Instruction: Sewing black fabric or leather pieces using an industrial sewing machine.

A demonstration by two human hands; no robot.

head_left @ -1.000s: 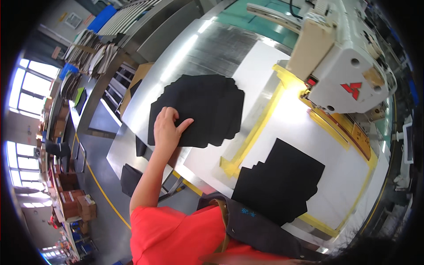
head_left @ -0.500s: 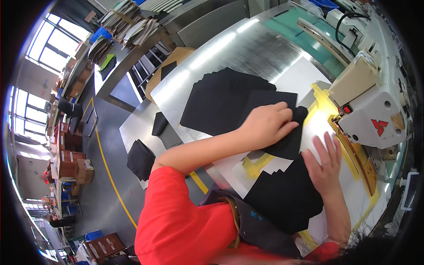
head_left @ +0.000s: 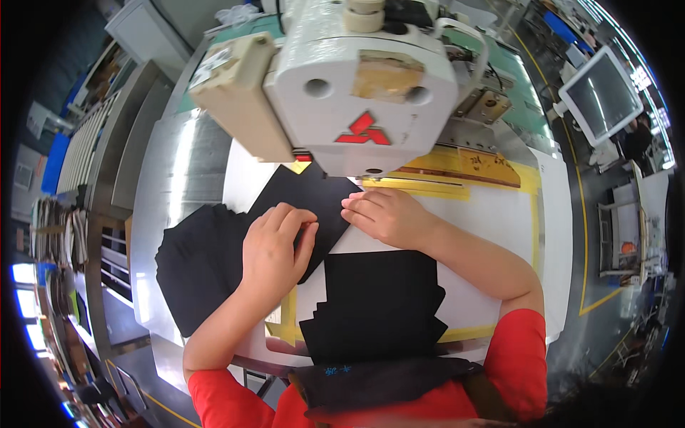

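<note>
A flat black fabric piece (head_left: 330,202) lies slantwise on the white work surface, its far end beneath the sewing machine head (head_left: 364,93). On its left part rests my left hand (head_left: 275,246), fingers curled and thumb drawn in against the cloth. My right hand (head_left: 389,217) lies at the piece's right edge, its fingers stretched out side by side with the tips touching that edge. To the left, partly behind my left wrist, is a fanned stack of black fabric pieces (head_left: 196,260). A second black stack (head_left: 382,299) lies nearer my body, below both hands.
The low machine head overhangs the area just beyond my hands. A yellow-taped clamp bar (head_left: 457,167) runs to the right behind my right hand. Yellow tape (head_left: 478,333) borders the white sheet. Farther off stand a screen (head_left: 601,94) at right and a shelf rack (head_left: 85,150) at left.
My view has turned rightward to face the machine. My left hand has come off the left stack, with a single black piece now by the machine head. My right hand has moved to its edge.
</note>
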